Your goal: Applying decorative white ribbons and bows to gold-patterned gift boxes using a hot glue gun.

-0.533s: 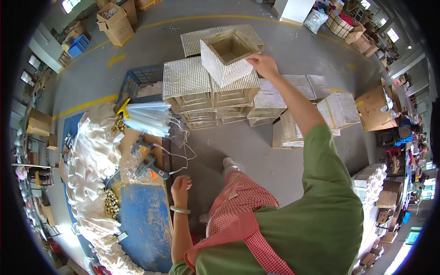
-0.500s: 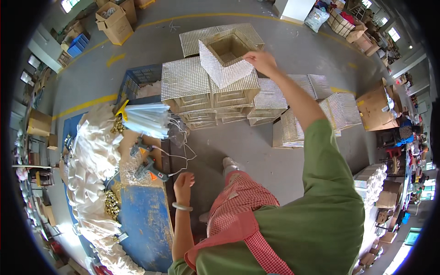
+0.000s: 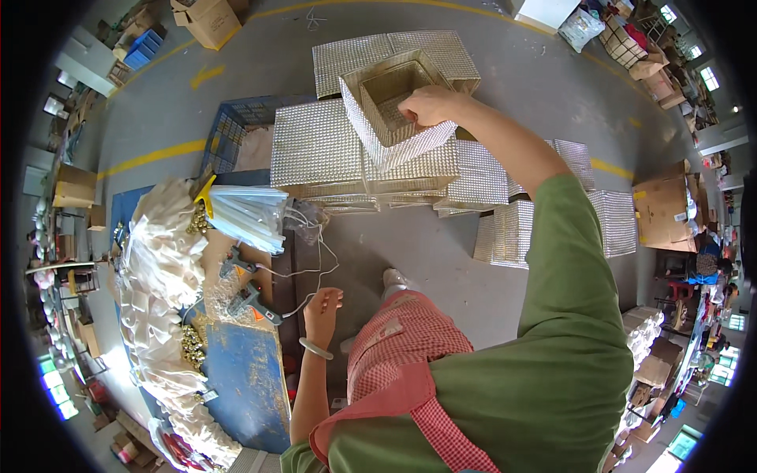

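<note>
Shiny silver open square box sits tilted on top of a stack of sparkly boxes. The right hand grips its rim. It looks light, stiff and bumpy; the rim seems a good hold. The left hand hangs open, holding nothing.

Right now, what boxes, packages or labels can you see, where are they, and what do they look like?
Open sparkly silver box: square, tilted, gripped by right hand, atop stack.
Silver boxes: flat, stacked on floor.
Brown carton: top left.
Brown carton: right.
Clear bag of white sticks: bench, beyond left hand.
</note>
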Demonstrator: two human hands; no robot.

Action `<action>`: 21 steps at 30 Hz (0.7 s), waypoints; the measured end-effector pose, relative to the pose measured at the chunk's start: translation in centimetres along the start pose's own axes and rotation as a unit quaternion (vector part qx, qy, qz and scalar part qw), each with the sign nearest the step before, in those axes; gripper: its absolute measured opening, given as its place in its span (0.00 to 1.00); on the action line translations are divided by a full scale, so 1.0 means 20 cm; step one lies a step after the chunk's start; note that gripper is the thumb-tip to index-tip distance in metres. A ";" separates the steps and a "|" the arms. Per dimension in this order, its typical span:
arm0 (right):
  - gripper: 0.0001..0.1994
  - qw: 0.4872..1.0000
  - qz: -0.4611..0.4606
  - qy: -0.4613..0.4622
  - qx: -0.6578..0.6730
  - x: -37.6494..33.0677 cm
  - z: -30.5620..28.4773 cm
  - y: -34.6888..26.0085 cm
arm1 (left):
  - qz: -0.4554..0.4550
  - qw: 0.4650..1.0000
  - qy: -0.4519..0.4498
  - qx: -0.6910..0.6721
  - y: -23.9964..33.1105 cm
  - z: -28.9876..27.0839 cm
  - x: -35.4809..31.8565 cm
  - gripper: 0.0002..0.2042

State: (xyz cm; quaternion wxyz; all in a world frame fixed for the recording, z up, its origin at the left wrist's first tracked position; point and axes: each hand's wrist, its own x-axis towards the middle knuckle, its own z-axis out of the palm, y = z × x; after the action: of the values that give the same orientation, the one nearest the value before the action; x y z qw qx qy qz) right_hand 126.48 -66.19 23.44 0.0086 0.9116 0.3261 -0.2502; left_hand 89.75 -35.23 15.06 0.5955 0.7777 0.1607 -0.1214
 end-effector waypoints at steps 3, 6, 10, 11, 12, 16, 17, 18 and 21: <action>0.13 0.996 -0.002 0.087 -0.028 0.00 0.05 0.08 | -0.005 1.000 0.009 0.007 0.02 0.00 0.05 0.07; 0.10 0.995 -0.037 0.046 -0.083 0.01 0.08 0.08 | 0.002 1.000 0.004 0.005 0.04 0.02 0.11 0.07; 0.09 0.990 -0.022 0.061 -0.128 -0.01 0.05 0.09 | 0.033 0.999 -0.001 0.008 0.13 0.06 0.22 0.08; 0.09 0.989 -0.026 0.060 -0.131 -0.03 0.03 0.08 | 0.045 0.999 -0.011 0.020 0.16 0.07 0.25 0.08; 0.10 0.988 -0.031 0.100 -0.114 -0.06 0.00 0.06 | 0.056 0.998 -0.019 0.032 0.19 0.07 0.28 0.08; 0.10 0.989 0.012 0.116 -0.090 -0.23 -0.15 -0.07 | 0.111 0.990 -0.033 0.080 0.27 0.10 0.46 0.07; 0.11 0.989 0.029 0.118 -0.082 -0.28 -0.18 -0.10 | 0.112 0.990 -0.030 0.077 0.31 0.11 0.49 0.07; 0.11 0.989 0.030 0.118 -0.085 -0.32 -0.21 -0.11 | 0.150 0.983 -0.017 0.107 0.35 0.14 0.53 0.07; 0.11 0.973 0.062 0.212 -0.060 -0.50 -0.32 -0.15 | 0.315 0.921 0.018 0.228 0.54 0.24 0.66 0.07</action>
State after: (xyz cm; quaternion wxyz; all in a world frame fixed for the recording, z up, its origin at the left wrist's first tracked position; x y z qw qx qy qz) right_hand 121.01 -68.60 34.03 0.0095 0.9603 0.2773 -0.0300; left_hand 106.10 -41.12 18.33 0.4063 0.9051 -0.1140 0.0527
